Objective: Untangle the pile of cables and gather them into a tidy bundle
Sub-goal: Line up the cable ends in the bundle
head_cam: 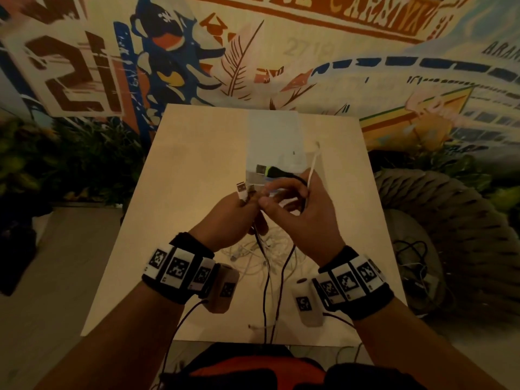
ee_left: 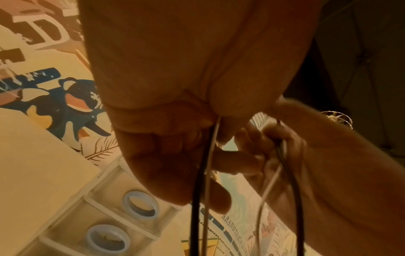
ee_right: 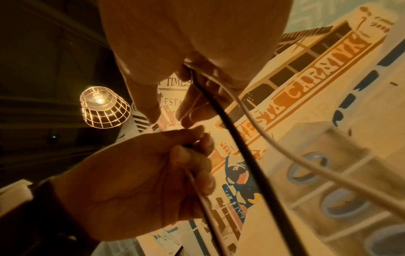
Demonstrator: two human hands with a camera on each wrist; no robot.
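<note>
Both hands are raised over the pale table, close together. My left hand grips a white cable with a USB plug together with a black cable; both hang down from its fist. My right hand holds a black cable whose green-collared USB plug points left, and a thin white cable that sticks up past its fingers. In the right wrist view the black cable and white cable run out of the curled fingers. A loose pile of white cables lies under the wrists.
A clear compartment box stands at the table's far side and holds blue rings. A woven pouf with more cables sits to the right, and plants to the left. A painted wall is behind, and a wire-cage lamp hangs above.
</note>
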